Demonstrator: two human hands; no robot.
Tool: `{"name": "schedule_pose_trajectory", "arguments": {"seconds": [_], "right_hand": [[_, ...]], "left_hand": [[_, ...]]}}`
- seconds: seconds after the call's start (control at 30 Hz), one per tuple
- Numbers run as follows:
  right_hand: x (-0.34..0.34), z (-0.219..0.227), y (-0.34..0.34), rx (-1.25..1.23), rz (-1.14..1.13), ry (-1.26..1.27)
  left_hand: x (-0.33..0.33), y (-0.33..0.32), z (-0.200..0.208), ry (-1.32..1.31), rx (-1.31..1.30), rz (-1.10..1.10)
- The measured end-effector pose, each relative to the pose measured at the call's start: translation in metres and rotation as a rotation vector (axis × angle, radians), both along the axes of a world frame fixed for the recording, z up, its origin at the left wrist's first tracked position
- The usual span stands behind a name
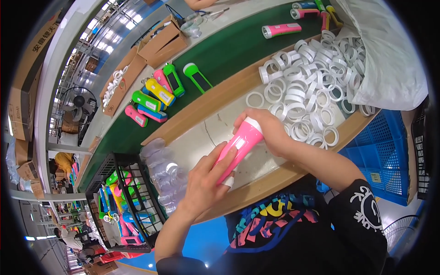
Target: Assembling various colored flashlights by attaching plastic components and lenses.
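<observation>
A pink flashlight [246, 141] lies slantwise between my hands, its wide head pointing up and to the right. My left hand [205, 182] is closed around its body and tail. At the head, my right hand [267, 127] wraps its fingers around the white rim [253, 123]; some of those fingers are hidden behind the head. Just beyond my right hand spreads a heap of white plastic rings [298, 98]. Left of my left hand are clear round lenses [167, 172], in a stack along the tray's end.
A shallow cardboard-edged tray [197, 103] sits under my hands. On the green conveyor belt [229, 52] beyond lie several coloured flashlights [153, 96]. A black basket [137, 183] of flashlights stands left, a blue crate [378, 158] right. A white sack [389, 59] overhangs the rings.
</observation>
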State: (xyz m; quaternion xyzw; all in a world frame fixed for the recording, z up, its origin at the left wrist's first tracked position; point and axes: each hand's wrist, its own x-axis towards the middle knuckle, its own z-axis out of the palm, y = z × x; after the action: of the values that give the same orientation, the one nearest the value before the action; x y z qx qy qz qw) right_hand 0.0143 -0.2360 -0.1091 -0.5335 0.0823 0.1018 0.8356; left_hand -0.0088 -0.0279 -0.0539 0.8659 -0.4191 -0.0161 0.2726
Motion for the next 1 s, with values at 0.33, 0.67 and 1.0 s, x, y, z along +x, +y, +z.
{"name": "schedule_pose_trajectory", "arguments": {"seconds": [0.33, 0.67, 1.0], "right_hand": [[-0.020, 0.002, 0.006, 0.567, 0.148, -0.154], [-0.038, 0.014, 0.017, 0.613, 0.055, -0.371], [-0.048, 0.000, 0.015, 0.133, -0.184, -0.422]], "left_hand": [[-0.047, -0.015, -0.065, 1.758, -1.267, 0.144], [-0.078, -0.033, -0.045, 1.614, -0.886, 0.182], [-0.063, -0.031, -0.057, 0.559, -0.240, 0.417]]}}
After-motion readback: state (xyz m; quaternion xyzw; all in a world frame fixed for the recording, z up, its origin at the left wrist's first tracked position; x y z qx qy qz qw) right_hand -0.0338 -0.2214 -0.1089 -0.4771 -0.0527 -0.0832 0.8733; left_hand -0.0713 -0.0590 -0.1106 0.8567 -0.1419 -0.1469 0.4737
